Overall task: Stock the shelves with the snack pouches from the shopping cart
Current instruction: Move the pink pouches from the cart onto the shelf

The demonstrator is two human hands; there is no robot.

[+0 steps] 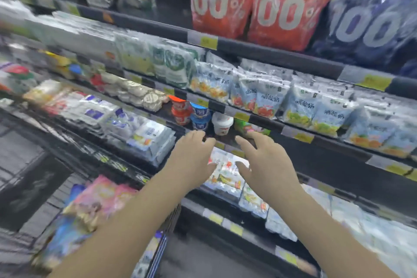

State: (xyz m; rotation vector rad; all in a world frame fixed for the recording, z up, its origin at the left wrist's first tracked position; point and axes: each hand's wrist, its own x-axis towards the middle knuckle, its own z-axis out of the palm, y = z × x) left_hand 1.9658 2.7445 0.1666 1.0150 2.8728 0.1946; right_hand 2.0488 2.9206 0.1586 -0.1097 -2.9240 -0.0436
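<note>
Two bare hands are out in front of the chiller shelves (282, 58), both holding nothing. Left hand (191, 160): fingers (198, 135) apart and a little bent, tips at the front edge of the cup shelf. Right hand (264, 160): fingers spread wide, thumb out to the left, tips at the same edge. A narrow gap lies between the hands; they do not touch

Snack pouches (101, 196): in the shopping cart (172, 216), lower left, partly under the left forearm. Pink ones lie on top, a blue one lower; print too blurred to read

Just beyond the fingertips, at the shelf front: red yoghurt cups (180, 110) stacked two high, blue cups (199, 117) stacked likewise beside them, one white tub (222, 123) to the right, then a green pack (243, 126). These stand straight ahead of both hands. One tier down, seen through the gap between the hands: flat white multipacks (225, 178)

Tier above the cups: a row of pale blue-and-white bags (266, 97) with fruit pictures, upright, packed close, running off to the right. Left of them, green-and-white bags (173, 67). Top tier: two red sacks (221, 2) marked "100%", with a dark blue sack (370, 22) to their right. Yellow price tags (205, 40) sit along the shelf rails. Left side of the view is smeared by motion; goods there cannot be told
</note>
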